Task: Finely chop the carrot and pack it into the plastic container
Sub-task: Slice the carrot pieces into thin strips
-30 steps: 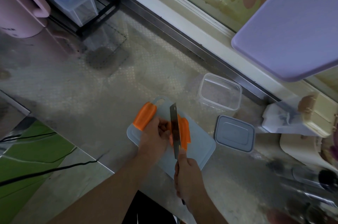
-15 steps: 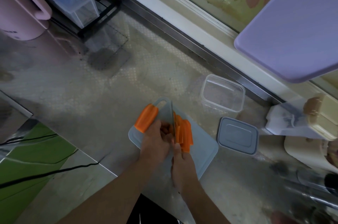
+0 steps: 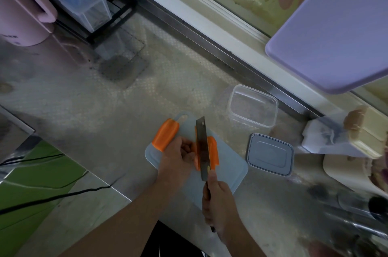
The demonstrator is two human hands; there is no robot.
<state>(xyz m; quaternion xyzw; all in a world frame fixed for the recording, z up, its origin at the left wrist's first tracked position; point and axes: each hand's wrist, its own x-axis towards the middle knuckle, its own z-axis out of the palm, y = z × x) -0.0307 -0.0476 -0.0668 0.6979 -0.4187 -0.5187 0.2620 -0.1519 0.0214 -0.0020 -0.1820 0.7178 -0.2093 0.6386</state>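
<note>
1. Chopping is at an early stage, as I judge it – my right hand (image 3: pixel 218 204) grips the knife (image 3: pixel 203 147), its blade raised over the carrot strips (image 3: pixel 212 150) on the pale cutting board (image 3: pixel 233 170).
2. My left hand (image 3: pixel 178 156) curls its fingers onto those strips, pinning them.
3. One uncut carrot half (image 3: pixel 165 137) lies at the board's far left corner.
4. One clear plastic container (image 3: pixel 253 106) sits empty beyond the board – one grey lid (image 3: pixel 269 154) beside it.
5. Dicing and packing are left; I cannot count the strips exactly.
</note>
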